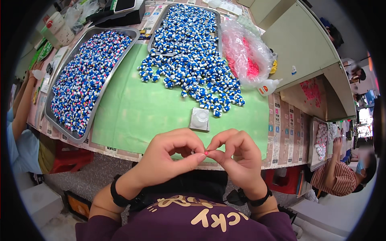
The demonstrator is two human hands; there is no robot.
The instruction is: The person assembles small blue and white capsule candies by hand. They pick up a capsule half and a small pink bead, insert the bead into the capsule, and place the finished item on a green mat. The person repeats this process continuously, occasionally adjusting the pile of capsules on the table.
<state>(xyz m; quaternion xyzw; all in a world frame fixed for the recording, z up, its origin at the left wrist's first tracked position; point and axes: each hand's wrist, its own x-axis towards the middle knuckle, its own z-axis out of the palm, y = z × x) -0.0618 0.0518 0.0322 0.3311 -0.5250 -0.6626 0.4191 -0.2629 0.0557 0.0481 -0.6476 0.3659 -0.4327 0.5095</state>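
A tiny pink piece [206, 152] is pinched between the fingertips of the left hand [171, 154] and the right hand [237, 154], which are pressed together just above the near edge of the bench [132, 116]. Just beyond the hands one small clear lidded container [200, 119] is seen. Farther off, two metal trays [86, 120] of blue-and-white figures are set, with one loose heap [193, 72] spilling toward the hands and one clear bag of pink pieces [245, 56] beyond the right hand.

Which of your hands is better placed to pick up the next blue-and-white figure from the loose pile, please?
Probably the right hand: the loose pile spills toward its side of the green mat. Both hands now pinch one tiny pink piece, the left hand included.
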